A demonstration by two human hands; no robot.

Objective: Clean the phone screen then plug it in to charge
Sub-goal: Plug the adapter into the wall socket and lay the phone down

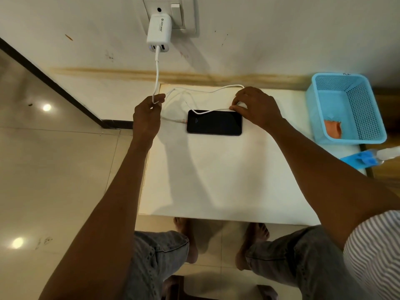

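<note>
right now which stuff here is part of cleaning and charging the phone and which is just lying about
Part of the job:
phone, flat on the table
white cable, pinched by left hand and right hand, its plug at the phone's left end
charger in the wall socket
orange cloth
spray bottle

Lying about:
blue basket, which holds the cloth

Phone (214, 122) flat on table (216, 180), cable (157, 79) plugged in; left hand (149, 111), right hand (255, 107) pinch cable.
</note>
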